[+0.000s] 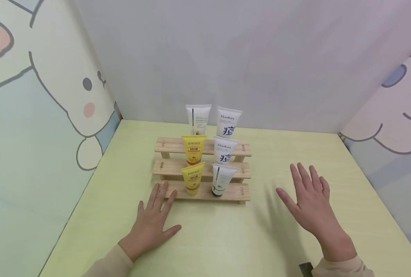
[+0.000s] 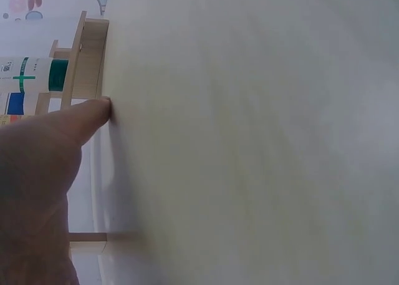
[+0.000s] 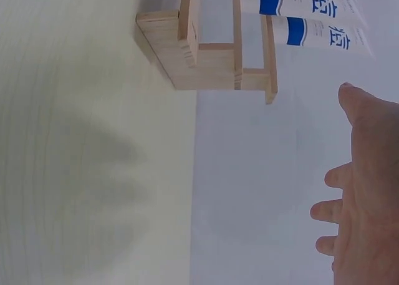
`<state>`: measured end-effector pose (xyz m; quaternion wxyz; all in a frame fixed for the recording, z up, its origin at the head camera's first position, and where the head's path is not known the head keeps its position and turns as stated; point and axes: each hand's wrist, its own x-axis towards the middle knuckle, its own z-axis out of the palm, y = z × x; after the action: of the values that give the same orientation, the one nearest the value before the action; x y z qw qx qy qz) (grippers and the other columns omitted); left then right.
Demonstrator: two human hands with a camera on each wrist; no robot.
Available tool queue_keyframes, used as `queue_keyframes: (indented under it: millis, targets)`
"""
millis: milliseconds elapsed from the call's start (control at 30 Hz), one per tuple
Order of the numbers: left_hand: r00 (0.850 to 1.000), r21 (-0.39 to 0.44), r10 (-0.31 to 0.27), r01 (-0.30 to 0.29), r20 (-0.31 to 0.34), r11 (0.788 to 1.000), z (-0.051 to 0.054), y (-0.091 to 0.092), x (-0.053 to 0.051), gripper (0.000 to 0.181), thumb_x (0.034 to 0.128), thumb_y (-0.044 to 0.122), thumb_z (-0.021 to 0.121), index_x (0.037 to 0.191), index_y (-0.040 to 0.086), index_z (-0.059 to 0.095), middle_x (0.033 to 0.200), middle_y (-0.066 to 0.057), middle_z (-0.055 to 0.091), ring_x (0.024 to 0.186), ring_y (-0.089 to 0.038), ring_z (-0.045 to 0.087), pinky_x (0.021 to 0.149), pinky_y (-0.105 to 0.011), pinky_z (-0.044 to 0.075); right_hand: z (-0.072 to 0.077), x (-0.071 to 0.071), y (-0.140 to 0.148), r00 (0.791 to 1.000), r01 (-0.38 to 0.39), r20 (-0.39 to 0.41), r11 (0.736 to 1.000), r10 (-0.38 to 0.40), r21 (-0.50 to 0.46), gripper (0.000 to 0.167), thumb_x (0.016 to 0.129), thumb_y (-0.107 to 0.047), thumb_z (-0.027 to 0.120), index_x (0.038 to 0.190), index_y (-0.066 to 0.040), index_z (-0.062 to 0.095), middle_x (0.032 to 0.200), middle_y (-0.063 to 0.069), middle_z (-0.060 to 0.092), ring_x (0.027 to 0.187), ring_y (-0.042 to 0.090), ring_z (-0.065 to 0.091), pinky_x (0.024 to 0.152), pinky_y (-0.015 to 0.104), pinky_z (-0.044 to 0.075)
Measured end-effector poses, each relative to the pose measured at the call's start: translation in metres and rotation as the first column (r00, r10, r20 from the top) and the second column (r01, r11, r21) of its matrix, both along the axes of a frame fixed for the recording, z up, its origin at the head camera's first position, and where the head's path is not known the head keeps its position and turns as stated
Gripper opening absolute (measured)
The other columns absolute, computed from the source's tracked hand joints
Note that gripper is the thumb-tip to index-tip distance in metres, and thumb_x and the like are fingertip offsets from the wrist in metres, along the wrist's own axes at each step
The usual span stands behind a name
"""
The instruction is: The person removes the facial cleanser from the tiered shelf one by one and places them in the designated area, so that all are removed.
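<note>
A three-tier wooden rack (image 1: 172,168) stands on the table with two tubes on each tier. On the bottom tier are a yellow tube (image 1: 192,179) and a white tube with a dark cap (image 1: 223,179). The middle tier bears another yellow tube (image 1: 193,148) beside a white Hankey tube (image 1: 225,149). At the top stand a white tube with a dark stripe (image 1: 198,118) and a second Hankey tube (image 1: 228,121). My left hand (image 1: 149,224), fingers spread, is at the rack's front left corner, fingertips by the lowest board. Right of the rack, my right hand (image 1: 312,207) hovers with spread fingers, holding nothing.
The pale yellow-green table (image 1: 209,242) meets a grey back wall (image 1: 226,57). Cartoon-printed panels (image 1: 53,115) flank it on both sides. A small dark object (image 1: 306,269) shows beside the right sleeve. The right hand's shadow falls on the table.
</note>
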<state>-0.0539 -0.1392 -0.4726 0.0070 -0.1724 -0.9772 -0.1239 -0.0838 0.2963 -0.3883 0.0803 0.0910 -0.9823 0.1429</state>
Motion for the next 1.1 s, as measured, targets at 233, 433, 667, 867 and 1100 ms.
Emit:
queue_keyframes:
  millis: [233, 433, 667, 867, 1100]
  targets:
    - [1.000, -0.011, 0.005, -0.005, -0.020, 1.000, -0.001, -0.003, 0.000, 0.099, 0.0899, 0.057, 0.075, 0.166, 0.015, 0.029, 0.176, -0.015, 0.010, 0.160, -0.043, 0.012, 0.099, -0.085, 0.038, 0.036, -0.022, -0.007, 0.994, -0.072, -0.090, 0.993, 0.063, -0.096, 0.079, 0.108, -0.043, 0.053, 0.167, -0.006, 0.017, 0.171, 0.026, 0.023, 0.159, 0.051, 0.011, 0.114, 0.074, 0.008]
    - [0.998, -0.016, 0.000, -0.001, -0.055, 1.000, -0.003, -0.005, -0.002, 0.098, 0.0895, 0.056, 0.076, 0.166, 0.015, 0.030, 0.175, -0.016, 0.012, 0.160, -0.044, 0.014, 0.098, -0.084, 0.040, 0.079, -0.054, -0.028, 0.967, -0.178, -0.227, 0.943, 0.115, -0.281, 0.071, 0.107, -0.031, 0.059, 0.166, -0.007, 0.026, 0.166, 0.025, 0.034, 0.154, 0.048, 0.029, 0.113, 0.070, 0.011]
    - [0.998, -0.011, 0.002, -0.003, -0.065, 1.000, -0.006, -0.005, -0.004, 0.099, 0.0886, 0.058, 0.076, 0.166, 0.016, 0.030, 0.176, -0.015, 0.011, 0.160, -0.043, 0.014, 0.097, -0.085, 0.040, 0.107, -0.098, -0.065, 0.916, -0.329, -0.367, 0.829, 0.163, -0.452, 0.064, 0.101, -0.013, 0.067, 0.160, -0.011, 0.042, 0.159, 0.013, 0.052, 0.148, 0.036, 0.047, 0.121, 0.048, 0.034]
    - [0.998, -0.015, -0.005, 0.004, -0.066, 1.000, -0.009, -0.004, -0.004, 0.099, 0.0889, 0.059, 0.075, 0.166, 0.015, 0.031, 0.176, -0.016, 0.010, 0.160, -0.044, 0.014, 0.097, -0.084, 0.041, 0.109, -0.129, -0.094, 0.916, -0.398, -0.299, 0.693, 0.267, -0.601, 0.066, 0.099, 0.001, 0.066, 0.158, -0.011, 0.042, 0.155, 0.015, 0.054, 0.144, 0.033, 0.052, 0.118, 0.035, 0.041]
    - [1.000, -0.004, -0.002, 0.002, -0.027, 1.000, -0.007, -0.002, -0.003, 0.099, 0.0896, 0.059, 0.075, 0.166, 0.016, 0.029, 0.177, -0.015, 0.009, 0.161, -0.043, 0.011, 0.099, -0.085, 0.038, 0.091, -0.152, -0.118, 0.896, -0.397, -0.173, 0.565, 0.408, -0.723, 0.063, 0.102, 0.003, 0.060, 0.160, -0.009, 0.039, 0.157, 0.019, 0.051, 0.138, 0.024, 0.058, 0.117, 0.037, 0.046]
